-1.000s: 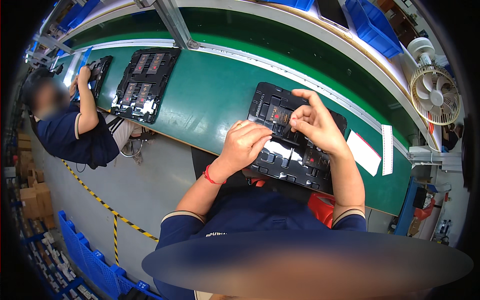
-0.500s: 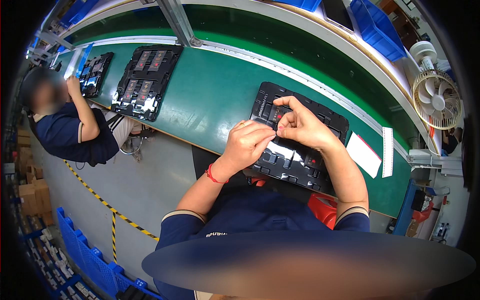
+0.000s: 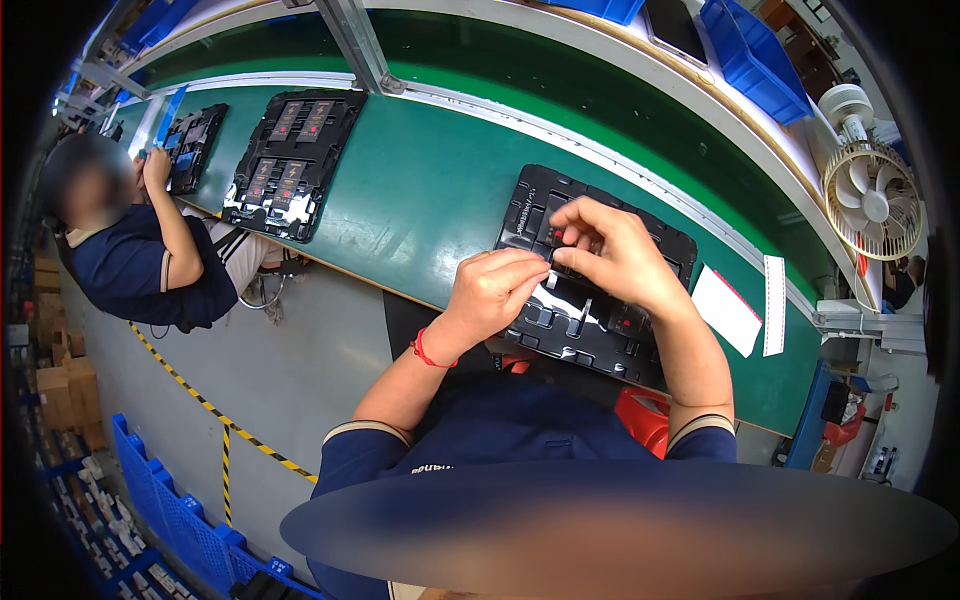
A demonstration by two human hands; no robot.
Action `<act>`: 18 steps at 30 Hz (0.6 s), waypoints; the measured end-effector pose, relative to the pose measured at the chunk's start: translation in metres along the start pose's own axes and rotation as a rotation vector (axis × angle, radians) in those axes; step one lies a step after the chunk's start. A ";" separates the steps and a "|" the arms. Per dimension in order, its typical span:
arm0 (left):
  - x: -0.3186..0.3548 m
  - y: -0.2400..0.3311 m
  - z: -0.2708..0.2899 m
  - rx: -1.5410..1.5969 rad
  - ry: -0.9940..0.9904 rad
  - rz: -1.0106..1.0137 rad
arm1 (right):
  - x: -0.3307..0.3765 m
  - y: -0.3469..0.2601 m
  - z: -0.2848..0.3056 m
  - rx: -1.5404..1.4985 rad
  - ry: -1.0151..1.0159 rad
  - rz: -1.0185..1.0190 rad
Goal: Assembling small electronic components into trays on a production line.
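A black moulded plastic tray (image 3: 535,190) lies before me on the green bench, with flat dark pieces bearing red marks (image 3: 627,323) in its pockets. Over the tray's left part is my left hand (image 3: 495,292), thumb and fingertips pinched together; whatever lies between them is too small to make out. My right hand (image 3: 622,258) hovers just right of those fingertips. Its fingers are bent, the thumb stands apart from them, and nothing shows in the gap. Both hands and forearms cover much of the tray's middle.
Right of the tray lie a white sheet (image 3: 727,312) and a narrow white strip (image 3: 774,305). Another filled black tray (image 3: 333,160) sits further left, near a seated co-worker (image 3: 140,260) at a third tray (image 3: 208,135). A fan (image 3: 875,195) and blue bin (image 3: 755,62) stand at upper right.
My right thumb and fingertips have parted from their pinch beside the left fingertips, and the raised fingers have come down. My left hand stays nearly still. The co-worker's hand has shifted slightly.
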State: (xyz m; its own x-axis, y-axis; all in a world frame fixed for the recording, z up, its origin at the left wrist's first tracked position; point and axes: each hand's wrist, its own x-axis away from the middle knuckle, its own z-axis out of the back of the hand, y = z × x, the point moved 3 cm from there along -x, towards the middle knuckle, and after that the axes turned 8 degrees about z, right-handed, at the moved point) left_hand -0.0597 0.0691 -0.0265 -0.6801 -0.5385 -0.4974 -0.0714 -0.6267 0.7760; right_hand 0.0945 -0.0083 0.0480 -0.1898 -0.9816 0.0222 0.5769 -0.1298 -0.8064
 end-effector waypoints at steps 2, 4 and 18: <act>0.000 0.000 0.002 -0.002 0.001 -0.001 | 0.006 -0.010 -0.001 0.217 0.041 0.199; 0.000 0.000 0.004 -0.011 0.003 -0.003 | 0.016 -0.029 -0.011 0.506 0.126 0.404; 0.012 0.002 0.000 -0.035 0.028 -0.032 | 0.028 -0.013 -0.045 0.835 0.154 0.466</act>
State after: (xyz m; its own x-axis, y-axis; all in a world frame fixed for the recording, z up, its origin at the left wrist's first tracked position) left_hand -0.0674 0.0612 -0.0307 -0.6574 -0.5332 -0.5324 -0.0667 -0.6626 0.7460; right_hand 0.0459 -0.0279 0.0322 0.1328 -0.9385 -0.3188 0.9879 0.1514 -0.0344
